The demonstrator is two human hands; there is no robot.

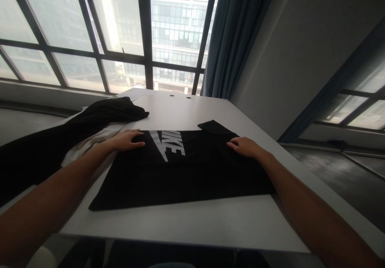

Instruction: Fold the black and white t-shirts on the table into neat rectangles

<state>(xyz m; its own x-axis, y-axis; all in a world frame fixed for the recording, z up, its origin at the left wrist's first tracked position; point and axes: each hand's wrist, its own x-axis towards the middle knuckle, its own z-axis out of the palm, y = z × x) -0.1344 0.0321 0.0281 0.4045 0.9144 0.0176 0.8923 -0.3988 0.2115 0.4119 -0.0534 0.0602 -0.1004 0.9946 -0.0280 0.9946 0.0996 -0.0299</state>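
A black T-shirt [204, 176] with a large white NIKE print lies folded over on the white table in front of me. Its far edge cuts across the lettering, and a sleeve [215, 127] sticks out beyond that edge on the right. My left hand [128, 140] rests on the shirt's far left corner, thumb and fingers apart. Near the far right part of the shirt, my right hand [243, 146] has its fingers curled and thumb and forefinger together on the cloth.
More dark clothing [99, 115] is heaped along the table's left side, over a pale cloth [82, 146]. The white table [186, 224] reaches to windows [177, 27] and a blue curtain [228, 31]. Two small dark discs [189, 97] sit at its far end.
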